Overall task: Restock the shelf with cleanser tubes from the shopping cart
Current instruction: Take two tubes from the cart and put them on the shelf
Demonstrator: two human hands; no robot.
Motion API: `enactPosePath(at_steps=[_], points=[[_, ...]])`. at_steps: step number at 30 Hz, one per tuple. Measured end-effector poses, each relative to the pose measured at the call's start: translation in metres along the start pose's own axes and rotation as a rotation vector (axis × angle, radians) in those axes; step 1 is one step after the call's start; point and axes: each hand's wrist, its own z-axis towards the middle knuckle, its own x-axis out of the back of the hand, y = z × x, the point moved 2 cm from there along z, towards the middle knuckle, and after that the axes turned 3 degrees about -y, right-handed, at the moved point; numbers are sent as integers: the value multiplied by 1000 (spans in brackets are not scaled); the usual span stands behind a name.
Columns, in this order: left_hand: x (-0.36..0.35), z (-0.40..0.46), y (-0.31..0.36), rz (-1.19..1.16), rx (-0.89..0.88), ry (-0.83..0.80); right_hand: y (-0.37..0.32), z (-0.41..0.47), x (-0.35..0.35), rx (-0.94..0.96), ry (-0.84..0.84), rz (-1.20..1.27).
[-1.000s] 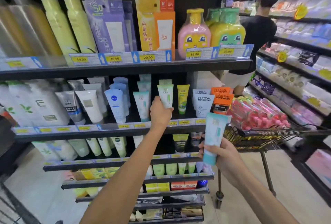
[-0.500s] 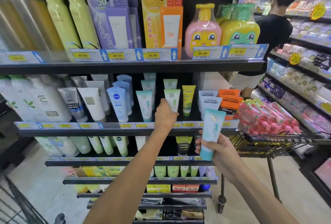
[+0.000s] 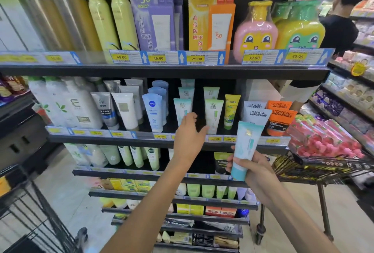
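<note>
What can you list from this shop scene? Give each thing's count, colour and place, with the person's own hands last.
Spray cans: two, pale yellow, top shelf.
Sunscreen boxes: purple and orange, top shelf middle.
Cartoon-face bottles: two, pink and yellow-green, top shelf right.
Blue tubes: three, second shelf.
Teal-topped tubes: row of three, second shelf.
Green-topped tubes: two, right of the teal row.
Yellow tube: one, second shelf.
Shopping cart: one, dark wire, right, holding pink packs.
Other person: one, black top, far right.
Left hand: open, by the teal row.
Right hand: holding a teal cleanser tube.
</note>
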Motion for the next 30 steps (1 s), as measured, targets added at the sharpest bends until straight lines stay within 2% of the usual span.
enactPosePath(at_steps=[4, 11, 16, 21, 30], points=[[36, -10, -31, 89, -29, 81, -3, 6, -21, 37, -4, -9], [60, -5, -95, 436, -160, -12, -12, 26, -59, 117, -33, -273], [55, 1, -119, 631, -278, -39, -19, 51, -94, 219, 51, -502], [52, 3, -128, 634, -328, -35, -23, 78, -129, 323, 129, -695], [48, 0, -133, 576, -328, 14, -7, 118, -146, 333, 236, -868]])
